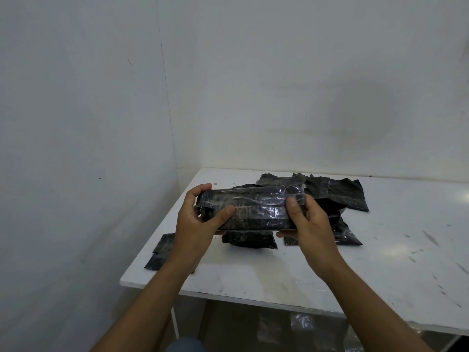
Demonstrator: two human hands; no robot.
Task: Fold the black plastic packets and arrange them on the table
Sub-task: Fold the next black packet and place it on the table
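Both hands, left hand (200, 219) and right hand (304, 219), pinch the folded packet (253, 207) by its ends above the table (380, 262); I'd press the crease flat before setting it down.

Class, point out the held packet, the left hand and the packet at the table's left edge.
held packet (256, 209): head view, front face
left hand (194, 224): head view, its back
edge packet (162, 250): head view, middle

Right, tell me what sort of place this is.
Probably a bare workroom or packing corner: a scuffed white table set against plain white walls, a pile of black packets on it, and another packet gripped by left hand and right hand.
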